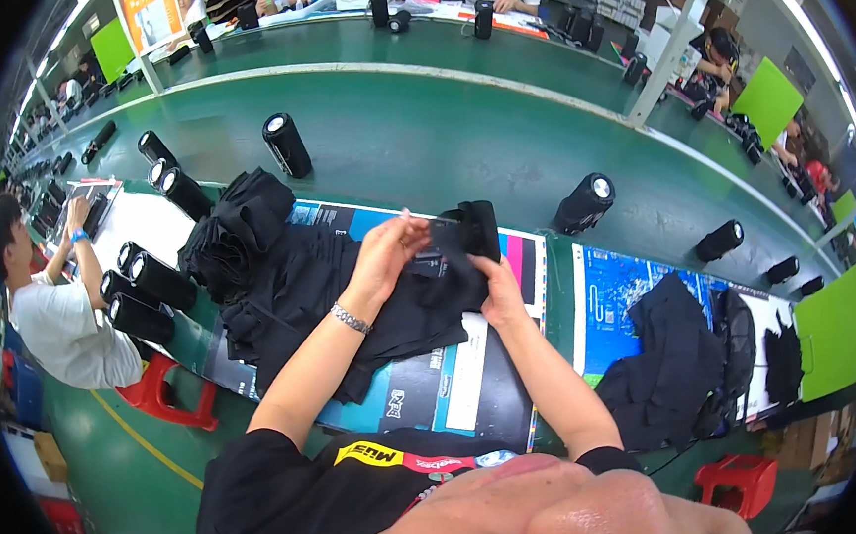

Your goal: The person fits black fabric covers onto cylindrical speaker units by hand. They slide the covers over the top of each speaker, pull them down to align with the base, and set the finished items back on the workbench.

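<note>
Both my hands hold a black fabric pouch [461, 245] up above the workbench. My left hand [387, 250] pinches its left edge, with a thin white tag sticking up between the fingers. My right hand [500, 297] grips the pouch from below on the right. Under my hands lies a heap of black fabric pouches [280, 277] spread over a printed poster sheet [474, 363]. A metal bracelet sits on my left wrist.
Black cylindrical speakers [285, 143] ride the green conveyor belt [439, 137]; several more [142, 287] are stacked at the left. A seated person in a white shirt [54, 313] works at the left. More black pouches [673, 359] lie at the right, near red stools [736, 484].
</note>
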A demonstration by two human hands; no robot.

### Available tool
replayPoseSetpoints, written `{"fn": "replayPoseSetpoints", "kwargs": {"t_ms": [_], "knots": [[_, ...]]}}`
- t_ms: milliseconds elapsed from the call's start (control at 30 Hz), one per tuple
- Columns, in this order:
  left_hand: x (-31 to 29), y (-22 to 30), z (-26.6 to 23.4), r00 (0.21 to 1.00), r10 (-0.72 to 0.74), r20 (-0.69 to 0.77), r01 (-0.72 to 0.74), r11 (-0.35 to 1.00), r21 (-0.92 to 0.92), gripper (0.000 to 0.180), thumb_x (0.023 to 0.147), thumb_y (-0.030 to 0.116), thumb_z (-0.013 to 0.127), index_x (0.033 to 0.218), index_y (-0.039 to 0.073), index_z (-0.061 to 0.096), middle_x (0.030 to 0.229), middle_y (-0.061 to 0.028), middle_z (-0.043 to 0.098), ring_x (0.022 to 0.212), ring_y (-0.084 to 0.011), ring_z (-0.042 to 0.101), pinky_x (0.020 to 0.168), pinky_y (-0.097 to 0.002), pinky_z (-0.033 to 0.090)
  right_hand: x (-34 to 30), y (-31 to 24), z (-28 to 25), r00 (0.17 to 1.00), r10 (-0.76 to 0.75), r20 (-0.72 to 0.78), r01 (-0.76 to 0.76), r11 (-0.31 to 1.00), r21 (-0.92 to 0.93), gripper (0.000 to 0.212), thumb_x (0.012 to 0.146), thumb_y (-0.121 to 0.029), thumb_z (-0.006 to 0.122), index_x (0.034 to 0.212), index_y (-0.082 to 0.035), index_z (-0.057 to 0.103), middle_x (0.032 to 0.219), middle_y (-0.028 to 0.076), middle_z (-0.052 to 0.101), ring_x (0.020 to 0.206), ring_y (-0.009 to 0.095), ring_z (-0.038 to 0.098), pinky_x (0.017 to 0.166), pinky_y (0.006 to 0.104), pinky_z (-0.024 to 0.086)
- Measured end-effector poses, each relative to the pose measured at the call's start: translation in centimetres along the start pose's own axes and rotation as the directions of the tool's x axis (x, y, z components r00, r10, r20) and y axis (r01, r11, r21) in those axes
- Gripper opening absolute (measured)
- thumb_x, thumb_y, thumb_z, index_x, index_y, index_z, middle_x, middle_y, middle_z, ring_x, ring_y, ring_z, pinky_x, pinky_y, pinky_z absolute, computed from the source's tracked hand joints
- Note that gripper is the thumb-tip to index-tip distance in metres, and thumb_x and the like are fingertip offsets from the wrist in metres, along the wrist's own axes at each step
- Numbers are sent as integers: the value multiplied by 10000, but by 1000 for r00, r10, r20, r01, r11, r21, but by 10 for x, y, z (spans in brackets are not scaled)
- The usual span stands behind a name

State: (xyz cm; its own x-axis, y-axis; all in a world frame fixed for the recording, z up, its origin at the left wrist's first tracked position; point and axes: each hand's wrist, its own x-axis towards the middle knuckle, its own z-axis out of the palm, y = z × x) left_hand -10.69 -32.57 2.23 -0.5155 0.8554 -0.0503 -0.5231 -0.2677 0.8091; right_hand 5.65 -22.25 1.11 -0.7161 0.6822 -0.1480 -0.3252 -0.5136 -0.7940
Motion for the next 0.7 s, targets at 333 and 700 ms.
{"fn": "replayPoseSetpoints", "kwargs": {"t_ms": [333, 700], "knots": [[-10, -7, 26, 945, 111, 308, -276, 774, 570, 247, 888, 158, 633, 1054, -15, 577, 939, -11, 600, 838, -64, 557, 736, -211, 445, -1, 7, 11, 960, -279, 14, 276, 943, -184, 319, 827, -118, 692, 1109, -24, 579, 973, -4, 607, 868, 94, 580, 753, 232, 469], [-7, 46, 23, 994, 65, 83, -62, 997, -47, 188, 965, 203, 515, 1030, 38, 577, 843, 17, 620, 681, -8, 583, 569, -157, 466, 21, -38, 11, 992, -59, 110, 14, 929, 369, 335, 927, -216, 527, 1108, 65, 546, 1105, 196, 606, 1111, 288, 559, 992, 389, 443]]}}
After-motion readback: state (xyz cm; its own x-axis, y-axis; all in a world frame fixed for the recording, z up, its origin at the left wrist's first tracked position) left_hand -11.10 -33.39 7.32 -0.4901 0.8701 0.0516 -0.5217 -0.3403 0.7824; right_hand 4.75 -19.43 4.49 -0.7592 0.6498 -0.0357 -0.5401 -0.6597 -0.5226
